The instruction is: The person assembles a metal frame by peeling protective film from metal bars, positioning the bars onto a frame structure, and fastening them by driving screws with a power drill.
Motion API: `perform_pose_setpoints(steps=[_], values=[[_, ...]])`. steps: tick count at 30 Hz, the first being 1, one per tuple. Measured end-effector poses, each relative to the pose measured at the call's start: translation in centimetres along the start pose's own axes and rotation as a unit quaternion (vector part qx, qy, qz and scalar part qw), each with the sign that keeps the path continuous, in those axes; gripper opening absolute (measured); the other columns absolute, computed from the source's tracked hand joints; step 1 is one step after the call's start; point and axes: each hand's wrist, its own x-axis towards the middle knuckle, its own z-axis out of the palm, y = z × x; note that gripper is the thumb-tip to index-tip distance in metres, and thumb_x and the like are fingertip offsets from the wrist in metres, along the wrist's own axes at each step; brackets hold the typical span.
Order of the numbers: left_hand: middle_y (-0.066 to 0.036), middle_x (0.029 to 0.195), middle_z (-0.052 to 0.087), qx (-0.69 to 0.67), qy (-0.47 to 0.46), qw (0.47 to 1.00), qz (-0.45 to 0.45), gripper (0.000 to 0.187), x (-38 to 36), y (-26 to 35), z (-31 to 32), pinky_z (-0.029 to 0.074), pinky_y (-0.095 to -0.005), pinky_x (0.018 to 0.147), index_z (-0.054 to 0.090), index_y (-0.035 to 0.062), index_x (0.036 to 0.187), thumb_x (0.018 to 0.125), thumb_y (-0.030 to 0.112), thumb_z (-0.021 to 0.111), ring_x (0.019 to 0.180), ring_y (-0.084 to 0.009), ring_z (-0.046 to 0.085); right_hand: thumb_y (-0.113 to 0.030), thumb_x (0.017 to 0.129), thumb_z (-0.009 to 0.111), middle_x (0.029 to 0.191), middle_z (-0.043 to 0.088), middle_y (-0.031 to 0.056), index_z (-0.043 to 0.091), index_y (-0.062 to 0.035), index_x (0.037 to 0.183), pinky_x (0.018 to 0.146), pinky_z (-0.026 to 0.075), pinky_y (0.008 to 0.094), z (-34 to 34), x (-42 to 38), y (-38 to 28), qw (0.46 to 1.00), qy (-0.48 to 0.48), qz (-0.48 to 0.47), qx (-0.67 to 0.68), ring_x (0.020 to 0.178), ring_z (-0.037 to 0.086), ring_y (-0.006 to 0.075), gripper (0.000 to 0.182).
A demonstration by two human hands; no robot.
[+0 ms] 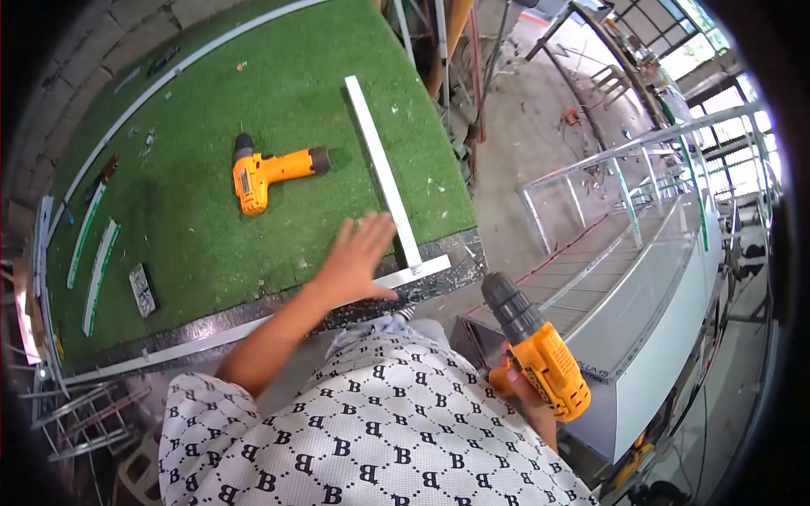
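1. Orange drill (550,364), lower right of the frame: gripped in the right hand (528,395).
2. Left hand (354,257), centre: fingers spread, beside the white bar (377,158); contact unclear.
3. Apparently a positioning step; moving the drill calls for steady support.

My left hand (361,253) reaches forward, palm down, fingers spread, the forearm slanting out from my sleeve. My right hand (527,390) is low at my side, its fingers curled closed.
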Motion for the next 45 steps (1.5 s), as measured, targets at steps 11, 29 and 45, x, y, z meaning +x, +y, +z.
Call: perform_pose_setpoints(steps=[11, 29, 45], values=[[-0.001, 0.156, 0.026, -0.023, -0.051, 0.995, -0.079, 0.090, 1.2, 2.2, 4.6, 0.021, -0.0614, 0.111, 0.035, 0.0178, 0.147, 0.070, 0.037, 0.077, 0.143, -0.0310, 0.025, -0.016, 0.076, 0.077, 0.083, 0.068, 0.0042, 0.066, -0.0062, 0.101, 0.066, 0.051, 0.0278, 0.4, 7.9, -3.3, 0.905, -0.105, 0.016, -0.413, 0.071, 0.065, 0.0172, 0.029], [-0.009, 0.156, 0.025, -0.138, -0.027, 0.990, -0.025, 0.087, 1.2, 1.0, 5.4, 0.021, -0.0543, 0.115, 0.036, 0.0097, 0.146, 0.071, 0.025, 0.077, 0.143, -0.0329, 0.026, -0.014, 0.074, 0.077, 0.086, 0.068, 0.0099, 0.064, -0.0020, 0.101, 0.073, 0.051, 0.0337, 4.0, 13.7, -4.9, 0.855, -0.213, -0.031, -0.472, 0.077, 0.065, 0.0274, 0.033], [-0.004, 0.155, 0.027, -0.049, -0.038, 0.998, -0.023, 0.084, 1.2, 1.2, 4.9, 0.018, -0.0628, 0.112, 0.041, 0.0130, 0.144, 0.072, 0.038, 0.076, 0.144, -0.0279, 0.021, -0.012, 0.072, 0.075, 0.095, 0.070, 0.0110, 0.065, -0.0014, 0.106, 0.073, 0.052, 0.0321, 6.0, 17.2, -7.8, 0.830, -0.290, 0.005, -0.476, 0.079, 0.066, 0.0288, 0.037]])
